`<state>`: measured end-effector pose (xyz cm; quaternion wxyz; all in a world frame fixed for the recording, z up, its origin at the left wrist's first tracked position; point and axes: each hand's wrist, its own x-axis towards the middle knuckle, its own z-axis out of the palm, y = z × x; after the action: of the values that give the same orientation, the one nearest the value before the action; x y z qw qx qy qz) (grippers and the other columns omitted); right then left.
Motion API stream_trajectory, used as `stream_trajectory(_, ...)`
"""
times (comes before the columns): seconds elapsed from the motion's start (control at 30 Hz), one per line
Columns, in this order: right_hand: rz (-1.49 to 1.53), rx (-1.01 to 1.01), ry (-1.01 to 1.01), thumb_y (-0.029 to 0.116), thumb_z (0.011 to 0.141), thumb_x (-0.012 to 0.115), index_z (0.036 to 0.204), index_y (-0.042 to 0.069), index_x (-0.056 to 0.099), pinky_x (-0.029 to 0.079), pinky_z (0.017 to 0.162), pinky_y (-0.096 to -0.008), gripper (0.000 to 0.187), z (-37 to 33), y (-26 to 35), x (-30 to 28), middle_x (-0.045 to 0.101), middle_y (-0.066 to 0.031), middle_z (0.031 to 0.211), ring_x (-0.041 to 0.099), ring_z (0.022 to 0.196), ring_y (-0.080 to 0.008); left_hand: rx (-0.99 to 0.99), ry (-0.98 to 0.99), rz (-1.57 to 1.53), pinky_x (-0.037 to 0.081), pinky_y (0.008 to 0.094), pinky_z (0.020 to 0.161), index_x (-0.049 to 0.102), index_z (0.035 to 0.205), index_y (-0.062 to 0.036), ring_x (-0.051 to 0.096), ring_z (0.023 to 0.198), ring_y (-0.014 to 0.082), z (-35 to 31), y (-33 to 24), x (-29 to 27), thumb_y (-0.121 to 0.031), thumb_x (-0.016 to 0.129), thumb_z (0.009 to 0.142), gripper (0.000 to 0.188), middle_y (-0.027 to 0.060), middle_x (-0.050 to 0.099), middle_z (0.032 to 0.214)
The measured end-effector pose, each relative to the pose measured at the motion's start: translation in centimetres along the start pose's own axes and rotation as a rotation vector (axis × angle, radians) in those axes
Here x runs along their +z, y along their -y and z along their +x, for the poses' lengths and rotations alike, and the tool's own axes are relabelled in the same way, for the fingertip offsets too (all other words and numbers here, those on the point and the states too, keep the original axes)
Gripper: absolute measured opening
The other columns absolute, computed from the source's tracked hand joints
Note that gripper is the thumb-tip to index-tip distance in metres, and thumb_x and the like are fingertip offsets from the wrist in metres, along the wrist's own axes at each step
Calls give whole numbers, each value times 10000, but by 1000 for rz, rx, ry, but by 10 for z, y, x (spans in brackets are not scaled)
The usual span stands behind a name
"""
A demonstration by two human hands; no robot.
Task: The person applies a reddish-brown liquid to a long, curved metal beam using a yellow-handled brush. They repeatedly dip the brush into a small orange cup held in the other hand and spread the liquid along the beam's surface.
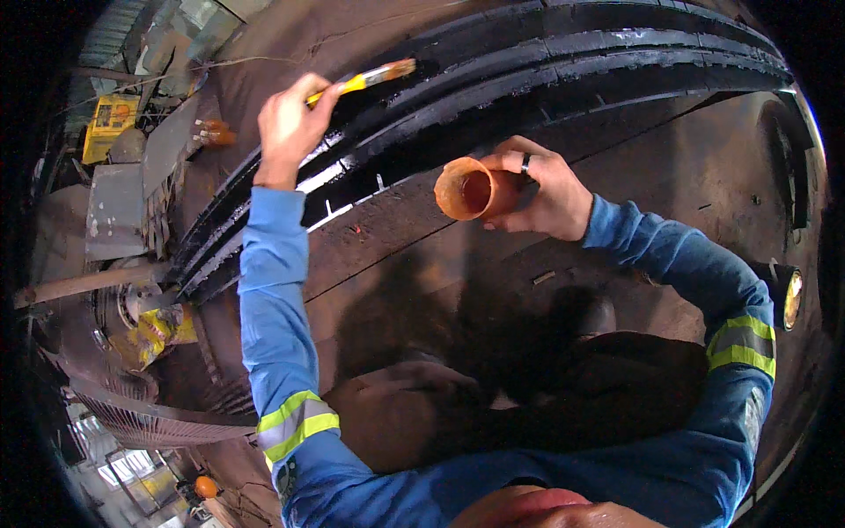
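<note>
My left hand (295,121) is closed round the yellow handle of a paintbrush (374,77). Its bristles, stained orange-brown, point right, at or just over a long black-coated metal beam (493,75); whether they touch it I cannot tell. In my right hand (550,189) is an orange-brown cup (465,187), tilted so that its mouth faces left and toward me. The fingers wrap its far side, and a dark ring sits on one of them. What lies inside the cup is hard to make out. The cup is apart from the beam, on its near side.
The beam curves across the far side over a brown, dusty floor (387,229). At the left are a yellow machine (110,128), grey metal plates (114,211), a wooden plank (88,286) and more orange-stained brushes (216,132). A dark round can (783,295) stands at the right.
</note>
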<state>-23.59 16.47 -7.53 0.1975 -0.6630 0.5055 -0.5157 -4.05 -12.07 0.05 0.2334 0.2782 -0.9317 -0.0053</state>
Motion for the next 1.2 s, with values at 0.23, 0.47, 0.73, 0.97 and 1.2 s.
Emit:
stream_trajectory(0.23, 21, 21, -21, 86, 559, 876, 1147, 63, 644, 533, 853, -369, 632, -4, -1, -4, 613, -131, 1059, 629, 960, -305, 41, -19, 11, 519, 455, 663, 699, 895, -131, 678, 753, 355, 36, -57, 27, -482, 637, 876, 358, 142, 691, 754)
stream_trajectory(0.47, 36, 51, -19, 78, 563, 876, 1160, 56, 641, 534, 860, -366, 641, -7, -6, -10, 618, -128, 1065, 630, 980, -310, -75, -58, -254, 524, 355, 679, 705, 862, -53, 708, 734, 257, 10, -11, 4, -363, 720, 854, 310, 140, 702, 771)
stream_trajectory(0.73, 15, -34, -13, 63, 574, 875, 1160, 51, 640, 533, 870, -360, 631, -4, -5, -2, 620, -121, 1059, 635, 977, -298, -15, 8, -81, 522, 428, 661, 688, 868, -109, 679, 745, 355, 20, -35, 29, -428, 678, 867, 319, 149, 681, 732)
stream_trajectory(0.97, 30, 58, 22, 41, 554, 861, 1163, 55, 634, 533, 872, -378, 650, -13, -5, -7, 615, -125, 1067, 631, 986, -308, 174, -48, 79, 500, 459, 606, 635, 836, -121, 660, 697, 362, 13, -52, 40, -374, 693, 868, 261, 142, 660, 705)
stream_trajectory(1.2, -3, 21, 4, 67, 567, 855, 1147, 60, 643, 532, 858, -368, 618, -11, -6, -12, 616, -125, 1069, 625, 971, -308, 138, 25, 99, 496, 427, 575, 647, 850, -125, 660, 668, 348, -5, -28, 1, -361, 700, 867, 242, 137, 655, 688)
